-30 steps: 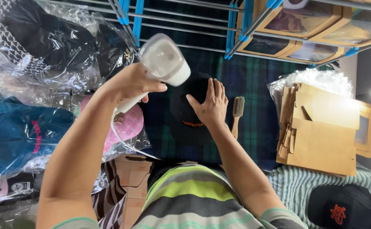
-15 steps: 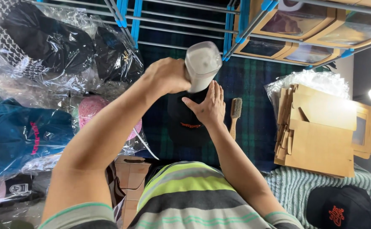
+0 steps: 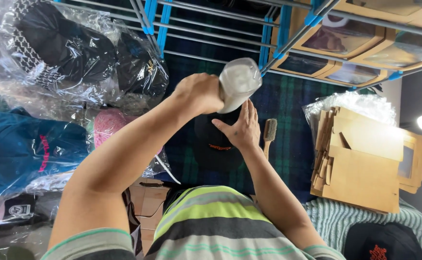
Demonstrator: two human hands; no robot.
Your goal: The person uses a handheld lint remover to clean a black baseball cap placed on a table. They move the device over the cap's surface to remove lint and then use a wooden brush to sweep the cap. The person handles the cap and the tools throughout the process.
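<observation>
Left hand [image 3: 199, 92]: raised above the worktop, fingers clamped round the body of a white handheld tool [image 3: 238, 83] — its broad pale end faces up toward the camera.
Right hand [image 3: 238, 127]: laid flat on a black cap [image 3: 215, 147], fingers spread apart and closed on nothing; the palm presses on the cap's far side.
Tool: directly above the cap, at about 12 o'clock from the right hand and just over its fingertips; whether it touches them I cannot tell.
Cap: lies on a dark green plaid cloth [image 3: 288, 96] on the worktop, straight ahead of the person's striped shirt [image 3: 215, 226]; small orange stitching shows on it.
Brush [image 3: 269, 135]: a small wooden one, just beside the right hand at 3 o'clock, lying on the cloth.
Boxes [image 3: 365, 163]: a stack of flat brown card boxes, further out at 3 o'clock, partly on clear plastic.
Bagged caps [image 3: 66, 53]: dark ones in clear bags at 10 o'clock; a blue cap [image 3: 23, 149] at 9 o'clock, a pink one [image 3: 109, 123] between it and the left forearm.
Rack [image 3: 288, 29]: grey rails with blue joints at 12 o'clock — windowed card boxes sit on it at 1 o'clock.
Second black cap [image 3: 382, 245]: at 5 o'clock, on a pale striped cloth.
</observation>
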